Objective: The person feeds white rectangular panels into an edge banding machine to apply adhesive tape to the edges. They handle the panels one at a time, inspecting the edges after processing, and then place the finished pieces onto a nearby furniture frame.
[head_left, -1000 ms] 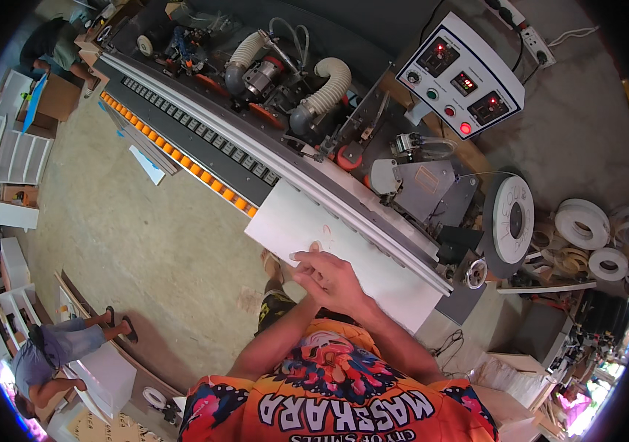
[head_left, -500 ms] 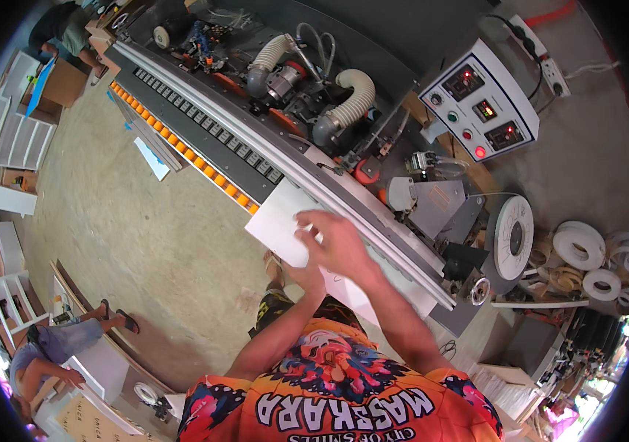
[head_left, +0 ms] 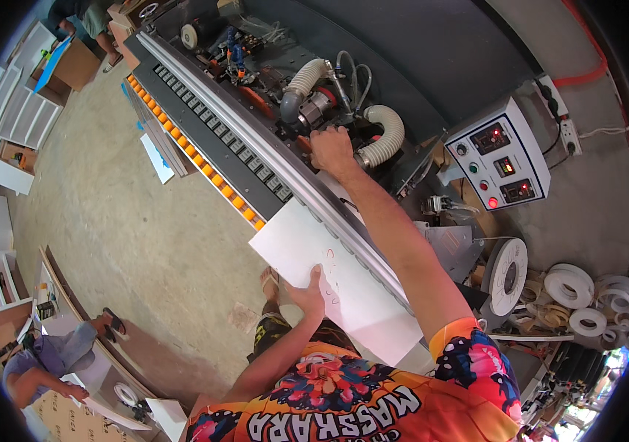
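Observation:
A white rectangular panel (head_left: 359,295) with red handwritten marks lies along the front of an edge banding machine (head_left: 219,110). My left hand (head_left: 305,297) grips the panel's near edge, thumb on top; its other fingers are partly hidden. Stretched across the machine's rail, my right hand (head_left: 333,151) is among the mechanisms, next to a motor (head_left: 317,108) and a ribbed cream hose (head_left: 384,136). Its fingers are curled down, and what they hold, if anything, is hidden.
Orange rollers (head_left: 197,158) line the machine's front edge. A control box (head_left: 497,158) with lit displays stands at the right, above an edge-band reel (head_left: 506,276) and several loose rolls (head_left: 568,286). One co-worker (head_left: 49,368) sits lower left; another (head_left: 90,22) stands far left.
My right hand has moved from over the panel, beside my left hand, forward into the machine. The left hand now rests at the panel's edge. The whole view has shifted slightly.

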The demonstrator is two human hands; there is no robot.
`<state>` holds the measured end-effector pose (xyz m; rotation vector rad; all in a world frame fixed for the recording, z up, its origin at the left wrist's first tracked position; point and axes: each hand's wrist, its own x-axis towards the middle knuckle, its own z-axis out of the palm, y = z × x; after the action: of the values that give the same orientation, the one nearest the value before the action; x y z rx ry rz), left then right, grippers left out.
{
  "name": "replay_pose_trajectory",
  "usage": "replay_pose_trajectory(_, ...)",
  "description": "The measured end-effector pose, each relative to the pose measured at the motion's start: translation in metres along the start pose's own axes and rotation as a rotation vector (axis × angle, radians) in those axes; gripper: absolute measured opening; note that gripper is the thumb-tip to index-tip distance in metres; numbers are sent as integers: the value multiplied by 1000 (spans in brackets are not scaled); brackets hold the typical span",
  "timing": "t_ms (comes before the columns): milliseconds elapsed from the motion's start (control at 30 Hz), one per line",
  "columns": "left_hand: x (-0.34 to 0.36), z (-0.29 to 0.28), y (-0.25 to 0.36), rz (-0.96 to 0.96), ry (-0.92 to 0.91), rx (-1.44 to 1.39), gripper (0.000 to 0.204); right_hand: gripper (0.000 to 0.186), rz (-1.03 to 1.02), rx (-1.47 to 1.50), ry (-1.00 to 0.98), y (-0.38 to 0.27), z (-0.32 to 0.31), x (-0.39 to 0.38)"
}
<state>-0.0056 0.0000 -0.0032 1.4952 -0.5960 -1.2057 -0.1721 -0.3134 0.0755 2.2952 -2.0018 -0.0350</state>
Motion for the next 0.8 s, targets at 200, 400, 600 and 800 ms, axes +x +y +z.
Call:
replay_pose_trajectory(200,15,-4,3,10,-4,8,77,24,84,53,77,-11,32,12)
replay_pose_trajectory(400,33,1,25,75,22,113,72,33,222,84,101,-21,34,28)
replay_pose_trajectory(600,46,4,32,18,44,22,75,44,261,125,91,-27,35,40)
replay_pose_trajectory(800,60,-1,40,-35,-9,47,76,49,312,173,100,-30,34,46)
